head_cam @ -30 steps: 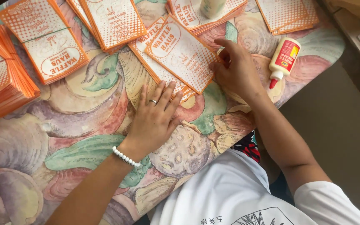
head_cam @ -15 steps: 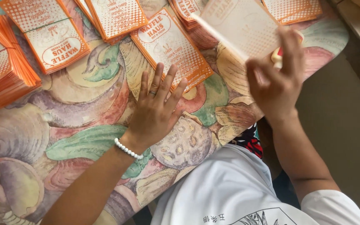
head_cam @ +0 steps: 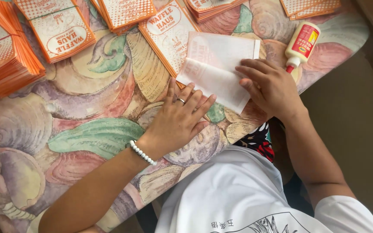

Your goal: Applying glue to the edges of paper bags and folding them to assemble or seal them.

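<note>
Shell-patterned pastel tablecloth (head_cam: 87, 133) covers the table; the white, blank-side-up flat paper bag (head_cam: 216, 69) lies beside the lying white glue bottle with red label (head_cam: 301, 45), overlapping an orange printed bag (head_cam: 165, 32). Left hand (head_cam: 180, 121), fingers spread, presses flat at its near edge, seemingly steadying it; right hand (head_cam: 270, 86) presses flat on its corner.

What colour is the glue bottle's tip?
Red, on the white glue bottle; seen in the head view.
</note>
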